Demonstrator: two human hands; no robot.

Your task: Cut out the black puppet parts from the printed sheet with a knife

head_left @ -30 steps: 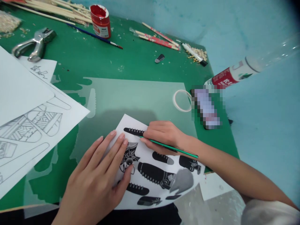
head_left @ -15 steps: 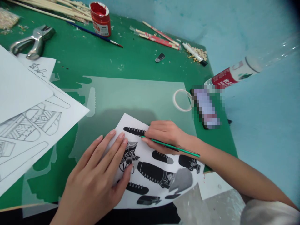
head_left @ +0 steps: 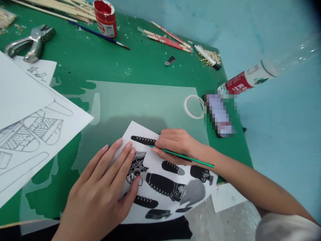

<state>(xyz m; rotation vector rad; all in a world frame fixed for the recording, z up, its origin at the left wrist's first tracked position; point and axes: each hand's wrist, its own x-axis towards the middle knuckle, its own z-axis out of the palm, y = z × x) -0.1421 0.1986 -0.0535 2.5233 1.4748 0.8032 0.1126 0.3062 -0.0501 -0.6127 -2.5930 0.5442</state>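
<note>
My left hand (head_left: 102,189) lies flat with fingers stretched out, pressing down a white sheet (head_left: 160,197) printed with several black shapes. My right hand (head_left: 177,144) is closed in a writing grip on a thin green-handled tool (head_left: 185,157), whose tip touches a long black laced shape (head_left: 141,140) near the sheet's upper edge. The sheet rests on a translucent plastic film (head_left: 145,100) spread over the green table (head_left: 140,63).
White line-drawing sheets (head_left: 32,130) overlap at left. At the back are a hole punch (head_left: 28,42), a red paint jar (head_left: 105,18), a paintbrush (head_left: 100,35), wooden sticks (head_left: 57,7) and red-wrapped chopsticks (head_left: 168,40). A tape ring (head_left: 193,107), a blurred object (head_left: 219,113) and a clear bottle (head_left: 265,72) lie at right.
Nothing has moved on the table; both hands hold their positions, and the view has only drifted slightly.
</note>
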